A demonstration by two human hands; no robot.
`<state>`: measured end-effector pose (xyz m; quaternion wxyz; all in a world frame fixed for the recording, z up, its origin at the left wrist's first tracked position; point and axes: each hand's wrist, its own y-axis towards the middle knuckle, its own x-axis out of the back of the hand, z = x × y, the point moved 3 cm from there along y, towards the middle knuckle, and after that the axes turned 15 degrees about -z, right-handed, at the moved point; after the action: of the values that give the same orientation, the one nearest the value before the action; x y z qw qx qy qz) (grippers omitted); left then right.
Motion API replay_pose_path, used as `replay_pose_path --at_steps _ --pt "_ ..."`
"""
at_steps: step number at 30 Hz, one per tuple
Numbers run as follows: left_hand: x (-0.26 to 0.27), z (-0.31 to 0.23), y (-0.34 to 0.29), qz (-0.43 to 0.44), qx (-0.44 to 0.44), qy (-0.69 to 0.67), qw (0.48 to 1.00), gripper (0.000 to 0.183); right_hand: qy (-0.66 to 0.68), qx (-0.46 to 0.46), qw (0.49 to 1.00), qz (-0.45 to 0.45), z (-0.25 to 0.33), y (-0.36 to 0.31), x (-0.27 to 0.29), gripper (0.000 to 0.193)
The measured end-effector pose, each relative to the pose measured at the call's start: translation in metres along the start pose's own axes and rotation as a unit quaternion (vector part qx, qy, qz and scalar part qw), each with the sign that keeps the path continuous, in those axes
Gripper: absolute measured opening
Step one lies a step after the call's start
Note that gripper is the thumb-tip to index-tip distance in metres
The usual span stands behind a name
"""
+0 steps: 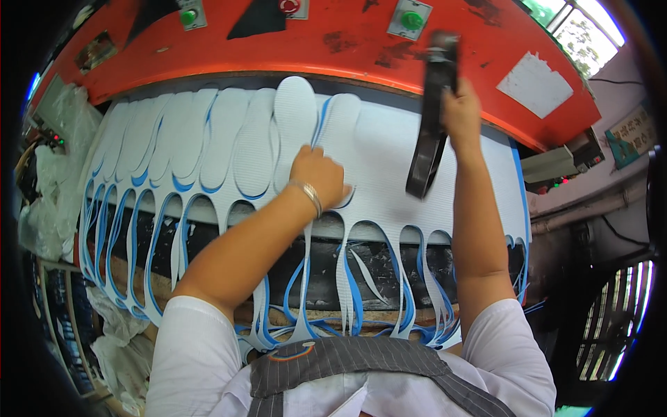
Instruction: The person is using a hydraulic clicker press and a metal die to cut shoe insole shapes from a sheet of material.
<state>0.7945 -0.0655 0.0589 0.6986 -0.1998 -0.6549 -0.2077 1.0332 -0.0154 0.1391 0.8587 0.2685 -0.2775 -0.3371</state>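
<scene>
My left hand point(316, 177) is closed over the lower part of a white ribbed insole point(294, 111), which sticks up above the row. Its fingers partly hide a second insole point(342, 118) just to the right, and the exact grip is hidden. My right hand point(462, 115) grips a dark insole-shaped cutting die point(432, 132), held tilted on edge above the uncut part of the white foam sheet point(385, 167). Several cut insoles point(251, 153) with blue undersides lie side by side to the left.
A red press beam point(333, 52) with green buttons point(412, 21) and a red button point(290, 7) spans the back. Looped white-and-blue offcut strips point(345, 278) hang over the black near edge point(285, 243). Clear plastic bags point(52, 181) are at the left.
</scene>
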Motion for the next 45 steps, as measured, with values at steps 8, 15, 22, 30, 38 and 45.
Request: replay_pose_path --at_steps 8,15,22,30,38,45 --pt "-0.059 0.026 0.108 -0.253 0.091 -0.048 0.962 0.043 -0.307 -0.157 0.92 0.185 -0.092 -0.065 -0.057 0.044" --pt "-0.06 0.031 0.107 -0.23 0.125 -0.091 0.961 0.048 -0.118 0.096 0.894 0.422 -0.056 -0.136 0.008 0.091" --pt "-0.07 0.018 0.122 -0.232 0.115 -0.106 0.96 0.05 -0.116 0.188 0.929 0.297 -0.064 -0.158 0.002 0.08" --pt "-0.065 0.027 0.11 -0.249 0.114 -0.132 0.953 0.049 -0.115 0.21 0.919 0.312 -0.054 -0.161 0.003 0.08" --pt "-0.06 0.083 0.05 -0.238 0.055 -0.322 0.915 0.034 -0.174 0.157 0.907 0.35 -0.007 -0.16 0.012 0.111" --pt "0.057 0.241 -0.109 -0.763 0.226 -0.259 0.547 0.026 0.007 0.161 0.984 0.073 0.107 -0.081 0.025 0.065"
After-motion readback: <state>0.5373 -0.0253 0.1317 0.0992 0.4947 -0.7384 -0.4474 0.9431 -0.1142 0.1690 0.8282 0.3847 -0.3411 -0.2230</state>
